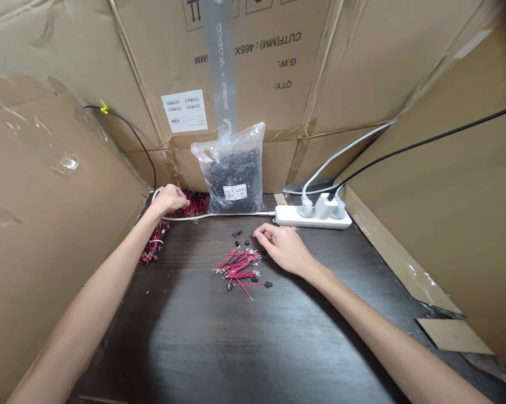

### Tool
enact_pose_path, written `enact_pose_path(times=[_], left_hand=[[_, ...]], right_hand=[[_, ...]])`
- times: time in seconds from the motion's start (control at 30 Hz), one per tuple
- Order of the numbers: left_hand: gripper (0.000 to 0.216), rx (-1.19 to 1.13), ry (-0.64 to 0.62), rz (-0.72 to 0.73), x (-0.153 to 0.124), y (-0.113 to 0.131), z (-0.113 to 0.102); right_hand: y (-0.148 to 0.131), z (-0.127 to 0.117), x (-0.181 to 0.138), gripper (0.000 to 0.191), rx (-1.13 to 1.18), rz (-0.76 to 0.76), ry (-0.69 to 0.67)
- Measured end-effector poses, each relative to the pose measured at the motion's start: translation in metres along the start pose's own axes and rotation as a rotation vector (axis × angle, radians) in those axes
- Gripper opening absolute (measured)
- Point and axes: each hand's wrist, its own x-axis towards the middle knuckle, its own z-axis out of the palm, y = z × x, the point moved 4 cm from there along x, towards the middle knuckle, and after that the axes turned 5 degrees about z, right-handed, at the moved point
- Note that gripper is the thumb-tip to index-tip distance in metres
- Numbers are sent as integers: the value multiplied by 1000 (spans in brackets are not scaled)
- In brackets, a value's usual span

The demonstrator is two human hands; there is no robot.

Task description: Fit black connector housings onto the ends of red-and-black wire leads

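Note:
My left hand (171,200) reaches to the back left, at the edge of a heap of red and black wires (196,205). Its fingers are closed together, and anything between them is hidden. My right hand (284,247) rests low over the table with fingers curled in and thumb near the index finger; I cannot make out what they hold. Just left of it lie several small black connector housings (237,233). A loose pile of short red and black wires (239,262) with bare ends sits in front. Two wires there carry black connectors (268,285).
A clear bag of black parts (235,174) stands against the back cardboard wall (270,106). To its right is a white power strip (314,216) with plugs and cables. A tied wire bundle (154,244) lies at left. Cardboard walls enclose both sides.

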Motion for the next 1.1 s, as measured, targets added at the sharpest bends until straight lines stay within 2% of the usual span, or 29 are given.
enact_pose_path(times=[0.2,0.47,0.83,1.1], left_hand=[[19,-13,0,-30,1,3,1],[17,20,22,-45,4,15,8],[27,81,-34,-38,2,7,0],[21,-84,156,-54,13,11,-7]], right_hand=[[0,0,0,32,7,-1,-3],[1,1,0,32,2,-3,1],[1,0,0,30,-5,-2,3],[1,0,0,30,-9,1,5]])
